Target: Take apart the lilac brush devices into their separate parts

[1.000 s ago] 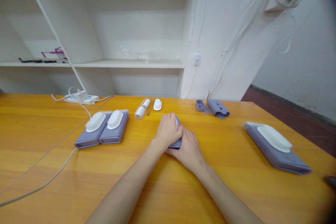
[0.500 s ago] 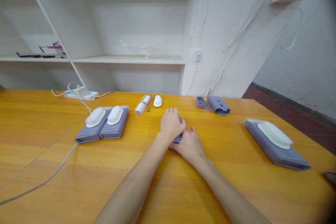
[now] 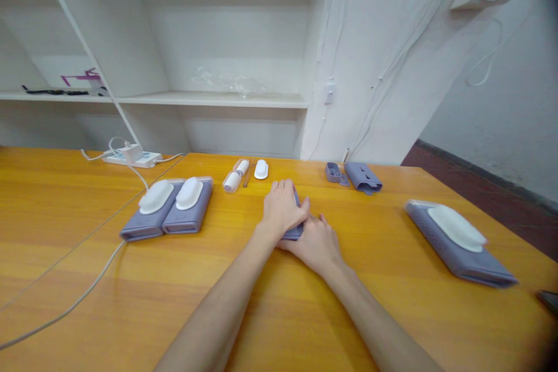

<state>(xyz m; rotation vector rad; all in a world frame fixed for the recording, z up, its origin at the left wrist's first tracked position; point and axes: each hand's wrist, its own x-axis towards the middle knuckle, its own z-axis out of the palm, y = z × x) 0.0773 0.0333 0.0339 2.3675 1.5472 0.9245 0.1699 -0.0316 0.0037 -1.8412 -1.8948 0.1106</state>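
At the middle of the table, a grey-purple plastic piece (image 3: 293,233) lies mostly covered by my hands, so its full shape is hidden. My left hand (image 3: 281,207) is over its top and far side, fingers closed round it. Its thumb points right, towards the right hand. My right hand (image 3: 319,242) grips the piece's near right side, with the thumb along the near edge. Beyond the hands lie a white ribbed oval piece (image 3: 261,170), a thin coil spring (image 3: 247,175) and white cylinders in clear plastic (image 3: 236,176).
Two grey-purple boxes with white oval tops (image 3: 187,212) stand at left, near a power strip (image 3: 133,156) and cable (image 3: 78,300). A similar box (image 3: 462,247) lies at right. A purple housing (image 3: 363,178) and small purple part (image 3: 333,171) sit at the back.
My left thumb has lifted slightly, and more of the grey-purple piece shows between the hands. Both hands stay on it in nearly the same place. The view has shifted a little.
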